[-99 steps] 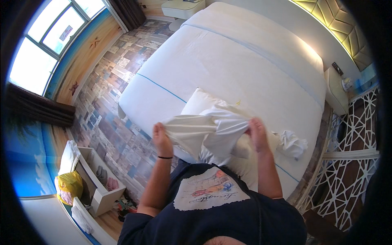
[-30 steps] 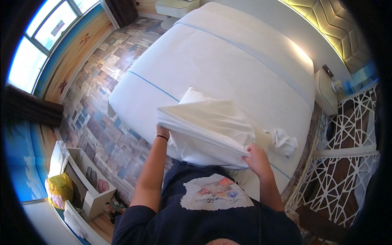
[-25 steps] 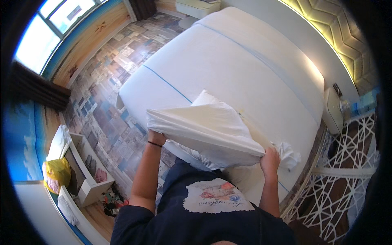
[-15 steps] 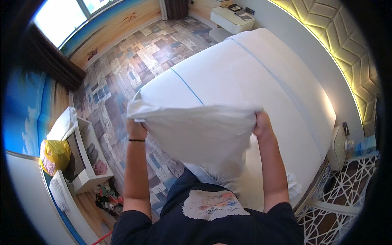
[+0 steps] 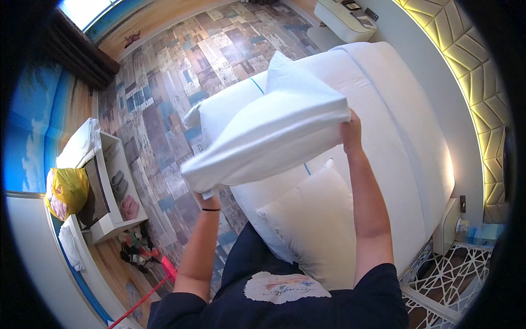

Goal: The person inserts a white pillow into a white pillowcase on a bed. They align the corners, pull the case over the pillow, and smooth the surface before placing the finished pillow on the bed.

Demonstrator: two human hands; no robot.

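Observation:
A white pillowcase (image 5: 268, 134) is stretched between my two hands above the bed (image 5: 400, 170), puffed out, with one corner flung up on the far side. My left hand (image 5: 208, 202) grips its near left corner, fingers partly hidden by the cloth. At the other end, my right hand (image 5: 352, 131) is closed on the right edge. Beneath and nearer to me, a cream-white pillow (image 5: 318, 225) without a visible cover lies on the bed's near corner. White sheeting with a blue stripe covers the bed.
Left of me stands a low white bench unit (image 5: 118, 216) with slippers (image 5: 129, 207), a yellow plastic bag (image 5: 68, 189) and a white pillow (image 5: 81, 143). Loose items (image 5: 137, 247) lie on the floor beside it. A white bedside table (image 5: 348, 21) is at the far right.
The pillowcase has swung up and away from me and filled out, its far corner rising. Both hands moved farther out, and the pillow beneath has come into fuller view.

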